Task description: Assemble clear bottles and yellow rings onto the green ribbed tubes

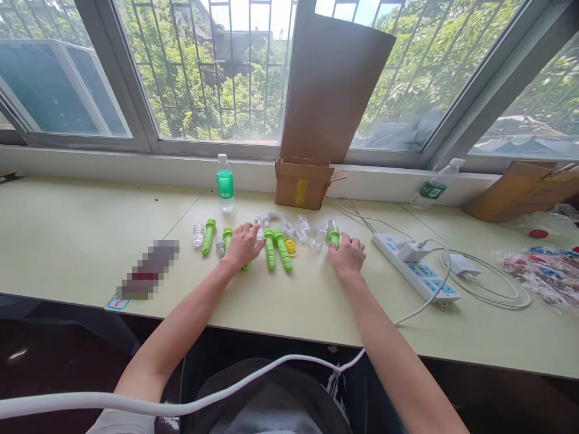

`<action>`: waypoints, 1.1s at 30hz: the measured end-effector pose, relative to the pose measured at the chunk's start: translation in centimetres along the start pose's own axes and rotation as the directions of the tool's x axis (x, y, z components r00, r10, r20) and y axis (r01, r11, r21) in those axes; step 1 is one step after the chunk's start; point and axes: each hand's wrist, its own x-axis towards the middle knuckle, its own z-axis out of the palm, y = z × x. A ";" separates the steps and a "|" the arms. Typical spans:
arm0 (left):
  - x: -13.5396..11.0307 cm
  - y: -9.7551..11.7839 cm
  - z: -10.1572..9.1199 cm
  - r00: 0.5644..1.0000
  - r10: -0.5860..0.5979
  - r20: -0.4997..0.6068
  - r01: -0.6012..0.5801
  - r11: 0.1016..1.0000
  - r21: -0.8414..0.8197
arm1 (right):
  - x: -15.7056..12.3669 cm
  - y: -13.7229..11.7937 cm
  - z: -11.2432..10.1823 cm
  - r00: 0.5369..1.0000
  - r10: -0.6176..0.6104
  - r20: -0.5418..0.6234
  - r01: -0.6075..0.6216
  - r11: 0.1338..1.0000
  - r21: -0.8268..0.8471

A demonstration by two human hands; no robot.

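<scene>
Several green threaded plastic pieces (277, 248) and small clear plastic caps (303, 227) lie in a row on the pale table (81, 235). My left hand (243, 246) rests over one green piece (227, 236), fingers curled around it. My right hand (347, 254) lies at the right end of the row, its fingers closed on a green piece with a clear cap (333, 232). A yellow ring (291, 246) sits between the two hands.
A green-labelled water bottle (225, 182) and an open cardboard box (302, 182) stand by the window sill. A white power strip (416, 265) with a charger and cables lies right of my right hand. Packets (540, 271) lie at far right. A white cable (253, 371) crosses my lap.
</scene>
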 end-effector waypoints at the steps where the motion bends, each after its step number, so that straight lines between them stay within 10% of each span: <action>1: 0.0 0.0 0.0 1.000 0.000 0.001 0.000 1.000 -0.002 | 0.0 0.0 0.0 1.000 -0.007 -0.010 0.008 1.000 0.004; 33: 0.0 0.1 -0.3 1.000 -0.007 0.017 0.008 1.000 -0.021 | -1.2 -1.5 -1.3 0.942 -0.237 -0.239 0.286 0.937 0.199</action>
